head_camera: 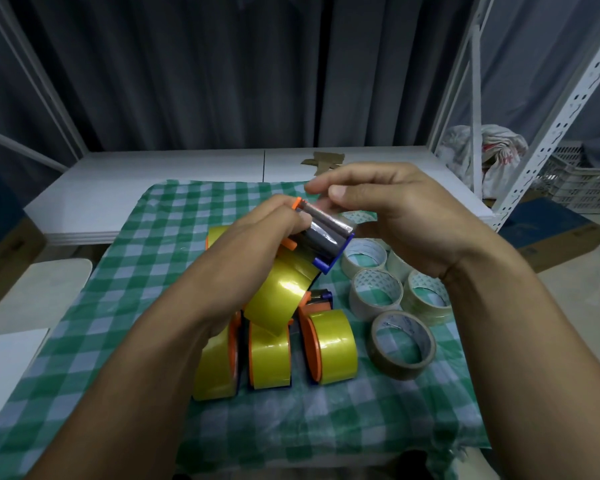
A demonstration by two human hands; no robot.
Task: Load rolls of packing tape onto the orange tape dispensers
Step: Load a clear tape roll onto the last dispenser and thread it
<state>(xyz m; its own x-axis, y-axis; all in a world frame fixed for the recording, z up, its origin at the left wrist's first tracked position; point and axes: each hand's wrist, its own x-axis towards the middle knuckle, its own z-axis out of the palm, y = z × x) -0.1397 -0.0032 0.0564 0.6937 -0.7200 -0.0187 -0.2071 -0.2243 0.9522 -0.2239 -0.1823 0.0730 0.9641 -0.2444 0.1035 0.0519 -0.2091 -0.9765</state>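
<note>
Above the middle of the checked cloth point(136, 271), the left hand point(257, 233) grips an orange dispenser point(326, 239) carrying a yellow roll point(278, 299). The right hand point(395, 216) pinches what seems the tape end point(321, 210) at its far tip. Pulled crooked, the film could fold and stick to itself.

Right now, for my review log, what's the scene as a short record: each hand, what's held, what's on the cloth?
left hand: grips a dispenser carrying a yellow roll, raised off the cloth
right hand: pinches the tape end at the dispenser's front
on cloth: at least three loaded dispensers
loose rolls: several pale rolls and a brown roll, to the right
surface: checked cloth on a white table
</note>
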